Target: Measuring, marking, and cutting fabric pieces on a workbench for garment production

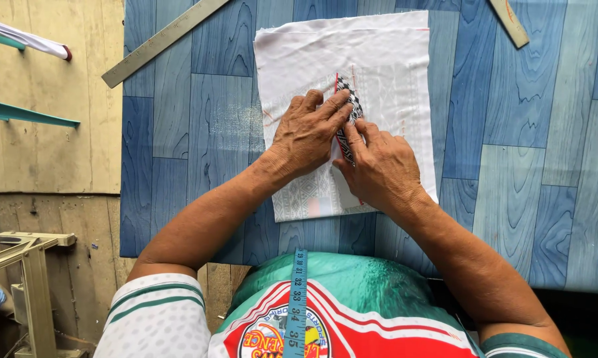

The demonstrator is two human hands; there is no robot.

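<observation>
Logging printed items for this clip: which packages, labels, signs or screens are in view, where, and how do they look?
No packages, signs or screens.
Tape measure: light blue numbered strip hanging down the person's chest, bottom centre.
Shirt emblem: round, printed, yellow and red, on the shirt beside the tape.

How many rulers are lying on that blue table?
2. One long metal ruler lies slanted at the table's upper left, beside the white cloth. A second ruler lies at the top right, partly cut off by the frame. Others may lie out of view.
</observation>
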